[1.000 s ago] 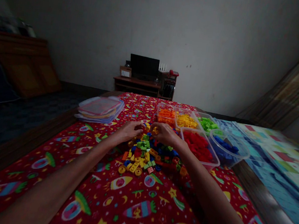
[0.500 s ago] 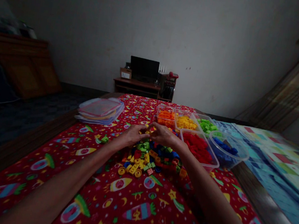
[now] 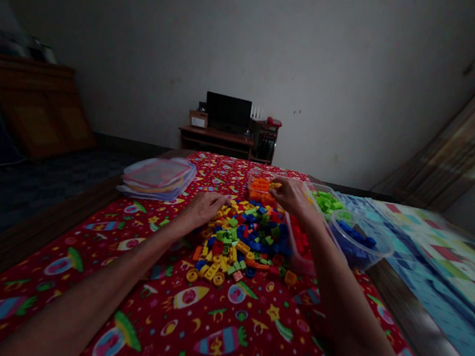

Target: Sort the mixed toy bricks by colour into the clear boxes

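Observation:
A mixed pile of plastic building blocks (image 3: 236, 237) in yellow, blue, green and red lies on the red patterned cloth (image 3: 182, 328). My left hand (image 3: 203, 208) rests at the pile's far left edge with its fingers curled together; what they hold, if anything, is hidden. My right hand (image 3: 295, 197) is above the container of yellow blocks, covering most of it. A small yellow block (image 3: 277, 185) shows at the fingertips of that hand, pinched. Left of it stands a clear container of orange blocks (image 3: 259, 187). Beneath the right forearm, a container of red blocks (image 3: 299, 239) is partly covered.
Green blocks (image 3: 326, 202) fill a box at the back right, and a round clear tub (image 3: 362, 248) holds blue ones. Stacked lids (image 3: 156, 178) lie at the left. A bed (image 3: 441, 257) adjoins the right side. A monitor (image 3: 227, 111) stands beyond the table.
My right hand has moved right, from beside my left hand over the pile to the yellow container. My left hand has shifted slightly left, and more of the pile shows.

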The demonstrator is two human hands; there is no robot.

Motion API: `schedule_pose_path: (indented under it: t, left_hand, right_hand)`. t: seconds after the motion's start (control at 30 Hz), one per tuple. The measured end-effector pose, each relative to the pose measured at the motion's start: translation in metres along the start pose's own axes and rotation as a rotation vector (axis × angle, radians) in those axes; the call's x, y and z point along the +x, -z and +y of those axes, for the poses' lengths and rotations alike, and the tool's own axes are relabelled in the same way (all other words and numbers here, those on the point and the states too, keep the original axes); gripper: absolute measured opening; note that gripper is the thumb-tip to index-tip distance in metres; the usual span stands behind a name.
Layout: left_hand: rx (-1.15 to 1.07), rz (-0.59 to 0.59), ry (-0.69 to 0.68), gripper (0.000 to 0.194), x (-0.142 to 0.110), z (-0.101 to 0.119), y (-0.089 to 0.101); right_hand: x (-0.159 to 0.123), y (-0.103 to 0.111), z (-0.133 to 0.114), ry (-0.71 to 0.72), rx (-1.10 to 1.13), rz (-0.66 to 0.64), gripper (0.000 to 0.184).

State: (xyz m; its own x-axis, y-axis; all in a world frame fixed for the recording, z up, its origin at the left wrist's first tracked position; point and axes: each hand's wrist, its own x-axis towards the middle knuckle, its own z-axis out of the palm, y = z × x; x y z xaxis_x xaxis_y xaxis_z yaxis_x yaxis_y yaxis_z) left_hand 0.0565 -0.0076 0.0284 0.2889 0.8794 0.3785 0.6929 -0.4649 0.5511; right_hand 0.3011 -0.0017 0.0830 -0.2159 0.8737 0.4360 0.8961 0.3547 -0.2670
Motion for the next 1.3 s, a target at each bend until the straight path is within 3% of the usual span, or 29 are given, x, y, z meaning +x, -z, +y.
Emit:
schedule_pose_path:
  t: [0.13,0.23,0.37,0.47,0.63,0.9,1.0,1.13,1.23,1.3]
  left_hand:
    - [0.059,0.050,0.009,0.035,0.003,-0.018,0.003]
    - [0.093,0.016,-0.009,0.030,0.004,-0.029,0.000]
    - [0.117,-0.082,-0.001,0.034,0.004,-0.038,-0.007]
    - [0.123,-0.162,0.029,0.035,0.003,-0.039,-0.010]
    - [0.197,-0.179,0.050,0.033,0.001,-0.035,-0.011]
    - [0.272,-0.082,-0.057,0.032,0.006,-0.035,-0.007]
    - [0.201,-0.156,-0.082,0.033,0.007,-0.033,-0.004]
    - [0.123,-0.289,-0.123,0.036,0.004,-0.026,0.000]
    - [0.166,-0.375,-0.128,0.034,0.002,-0.024,-0.001]
    - [0.249,-0.368,-0.105,0.034,0.002,-0.026,-0.004]
  right_hand:
    - [0.028,0.012,0.039,-0.158,-0.129,0.020,0.035]
    - [0.031,0.011,0.045,-0.142,-0.152,-0.022,0.040]
    - [0.011,0.001,0.022,-0.040,-0.106,0.001,0.033]
    - [-0.008,-0.008,-0.005,0.041,-0.028,-0.084,0.027]
    - [-0.028,-0.017,-0.035,0.131,-0.043,-0.212,0.022]
    - [-0.035,-0.030,-0.045,0.180,-0.163,-0.318,0.025]
    - [-0.039,-0.020,-0.049,0.188,-0.155,-0.351,0.024]
    - [-0.049,-0.011,-0.061,0.264,-0.162,-0.539,0.021]
    - [-0.056,-0.012,-0.072,0.310,-0.237,-0.634,0.026]
    - [-0.060,-0.013,-0.076,0.333,-0.274,-0.643,0.027]
